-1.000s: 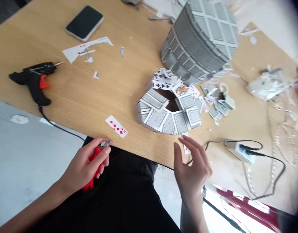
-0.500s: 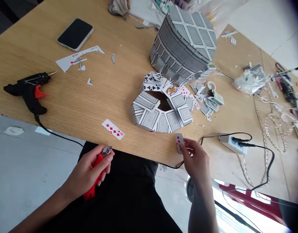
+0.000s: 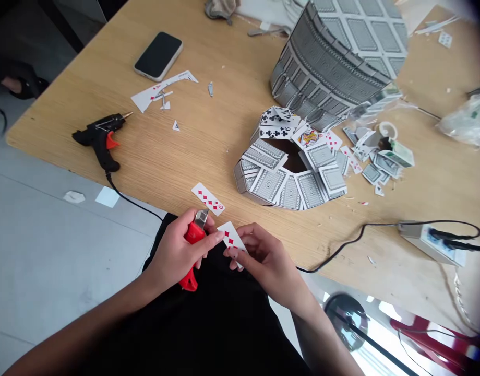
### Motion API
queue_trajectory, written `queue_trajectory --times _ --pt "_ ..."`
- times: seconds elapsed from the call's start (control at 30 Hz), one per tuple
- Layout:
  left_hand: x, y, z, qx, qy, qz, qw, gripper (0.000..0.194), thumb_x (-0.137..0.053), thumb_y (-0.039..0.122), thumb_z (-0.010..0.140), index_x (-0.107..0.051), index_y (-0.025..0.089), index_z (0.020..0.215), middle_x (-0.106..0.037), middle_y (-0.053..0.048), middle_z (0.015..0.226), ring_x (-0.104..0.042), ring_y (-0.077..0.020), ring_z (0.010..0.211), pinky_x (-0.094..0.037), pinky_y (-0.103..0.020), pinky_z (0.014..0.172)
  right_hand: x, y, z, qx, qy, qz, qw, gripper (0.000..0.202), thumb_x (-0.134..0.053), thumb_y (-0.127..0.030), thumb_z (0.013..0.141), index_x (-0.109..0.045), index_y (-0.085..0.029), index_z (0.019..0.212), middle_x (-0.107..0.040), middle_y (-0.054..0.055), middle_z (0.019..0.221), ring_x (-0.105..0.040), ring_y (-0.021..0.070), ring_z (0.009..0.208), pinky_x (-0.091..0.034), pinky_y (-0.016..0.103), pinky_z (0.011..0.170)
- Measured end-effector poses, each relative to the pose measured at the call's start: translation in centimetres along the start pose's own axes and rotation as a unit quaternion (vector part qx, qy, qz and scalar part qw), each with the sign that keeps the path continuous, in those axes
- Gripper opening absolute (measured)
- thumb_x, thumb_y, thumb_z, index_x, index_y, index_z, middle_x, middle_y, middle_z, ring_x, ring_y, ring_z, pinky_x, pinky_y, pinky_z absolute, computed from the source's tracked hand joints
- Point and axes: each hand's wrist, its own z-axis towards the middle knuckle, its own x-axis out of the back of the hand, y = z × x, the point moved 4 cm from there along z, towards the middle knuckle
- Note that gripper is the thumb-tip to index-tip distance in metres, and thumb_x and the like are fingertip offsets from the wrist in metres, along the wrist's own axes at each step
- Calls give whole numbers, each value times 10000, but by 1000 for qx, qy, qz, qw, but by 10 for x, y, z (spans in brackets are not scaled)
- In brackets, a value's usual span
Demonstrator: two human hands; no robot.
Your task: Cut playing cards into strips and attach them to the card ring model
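Observation:
A red utility knife [image 3: 193, 233] with its blade out is wrapped in my left hand [image 3: 179, 250], just over my lap at the table's front edge. My right hand [image 3: 263, 256] pinches a playing card [image 3: 231, 237] with red diamonds, and my left thumb is at the card's upper left edge. Beyond the knife, a cut strip of a diamonds card [image 3: 208, 199] lies on the table. Farther off stands a ring-shaped piece made of playing cards [image 3: 290, 192], open in the middle. Behind it is a large drum-shaped box covered in card backs [image 3: 330, 68].
A black glue gun [image 3: 101, 137] lies at the left, its cord running off the edge. Near it are a phone [image 3: 159, 55] and card scraps [image 3: 146, 98]. At right sit loose cards [image 3: 375, 169], a tape roll [image 3: 387, 130] and a power strip [image 3: 423, 243] with a black cable.
My right hand has brought the card leftward from the table's front edge to my left hand. The left hand, still gripping the knife, has risen slightly. The view has shifted left.

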Motion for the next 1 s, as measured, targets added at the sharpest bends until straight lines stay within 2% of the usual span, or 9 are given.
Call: queue_trajectory --times 0.2,0.33,0.4,0.47,0.57,0.7,0.8,0.9,1.0 --pt "7 -4 1 -3 14 -24 1000 317 -810 445 938 -587 229 1000 -622 76 654 -552 -101 445 -480 -213 418 -4 -2 6 20 0 -41 999 411 -883 -451 905 -661 -196 1138 -807 23 899 -756 158 764 -580 297 739" --pt "15 -6 1 -9 20 -3 1000 299 -739 482 995 -599 218 993 -634 52 664 -555 -106 462 -481 -224 441 -4 -4 13 45 29 -105 993 296 -799 -451 982 -701 -213 1128 -811 25 914 -761 174 766 -563 301 705" --pt "23 -9 -1 -16 29 -11 999 339 -638 532 1049 -612 203 972 -678 12 743 -572 -112 489 -484 -238 451 -5 -10 19 88 61 -194 975 214 -697 -426 1054 -744 -217 1044 -794 40 911 -747 187 797 -559 316 717" --pt "31 -17 -4 -7 29 -41 999 388 -548 561 1081 -620 195 977 -697 -15 805 -582 -121 516 -486 -249 447 -10 -17 25 149 84 -295 940 233 -633 -365 1088 -760 -215 963 -759 59 903 -707 205 834 -552 339 747" --pt "38 -31 -10 27 17 -57 998 394 -525 571 1085 -616 195 1006 -686 -14 786 -584 -133 531 -485 -248 442 -21 -22 35 207 70 -383 897 232 -615 -269 1088 -743 -197 908 -711 82 937 -662 222 879 -545 357 769" --pt "40 -42 -15 39 19 -10 999 409 -540 608 1080 -600 204 1044 -687 -2 742 -585 -132 530 -490 -238 460 -30 -19 50 207 44 -397 893 89 -667 -195 1059 -751 -202 1090 -730 60 969 -675 202 851 -553 342 763" --pt "40 -44 -15 34 28 11 999 407 -542 618 1081 -585 215 1039 -720 -10 788 -595 -129 545 -508 -244 487 -32 -18 56 199 71 -407 889 234 -717 -179 1028 -699 -202 1260 -749 62 1047 -697 199 841 -571 349 751" --pt "44 -44 -13 32 33 42 998 433 -536 612 1084 -618 200 979 -728 -31 811 -596 -123 538 -521 -255 511 -33 -19 55 227 95 -455 856 257 -714 -192 1025 -713 -212 1281 -730 100 1145 -703 245 942 -597 389 767" --pt "47 -43 -10 39 26 25 999 439 -529 586 1085 -645 189 939 -717 -46 819 -608 -136 563 -530 -258 504 -33 -23 51 287 101 -468 830 199 -657 -174 1053 -771 -233 1205 -728 114 1166 -667 279 1054 -619 429 839"
